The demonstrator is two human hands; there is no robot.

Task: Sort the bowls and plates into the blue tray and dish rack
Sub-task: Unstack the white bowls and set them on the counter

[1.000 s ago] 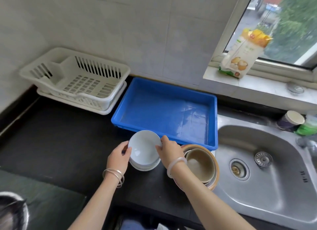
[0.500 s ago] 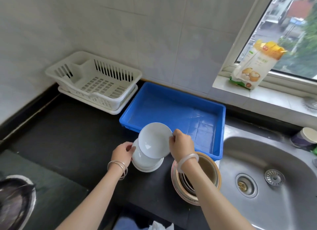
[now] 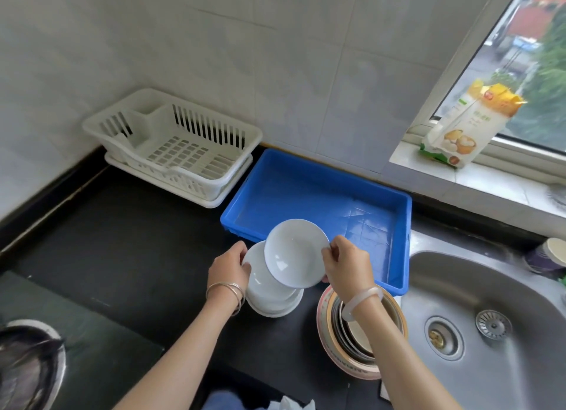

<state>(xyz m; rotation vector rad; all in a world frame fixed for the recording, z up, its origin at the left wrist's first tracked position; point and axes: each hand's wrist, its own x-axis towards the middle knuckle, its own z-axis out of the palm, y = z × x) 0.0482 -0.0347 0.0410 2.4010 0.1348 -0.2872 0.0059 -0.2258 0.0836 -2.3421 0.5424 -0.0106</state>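
Observation:
My right hand (image 3: 347,264) grips the right rim of a small white plate (image 3: 294,253), held tilted just above a stack of white plates (image 3: 269,296) on the black counter. My left hand (image 3: 229,267) holds the left edge of that stack. Behind them lies the blue tray (image 3: 401,250), with nothing in it. The white dish rack (image 3: 183,146) stands at the back left, also with nothing in it. Under my right forearm sits a stack of bowls and plates (image 3: 333,348) with a pink-rimmed one at the bottom.
A steel sink (image 3: 490,324) fills the right side. A food bag (image 3: 462,128) leans on the window sill, and a paper cup (image 3: 548,256) stands by the sink's far edge. A dark round pan (image 3: 27,366) shows at the lower left.
My right hand has lifted the top white plate off the stack and tilted it up toward the blue tray. My left hand stayed on the stack.

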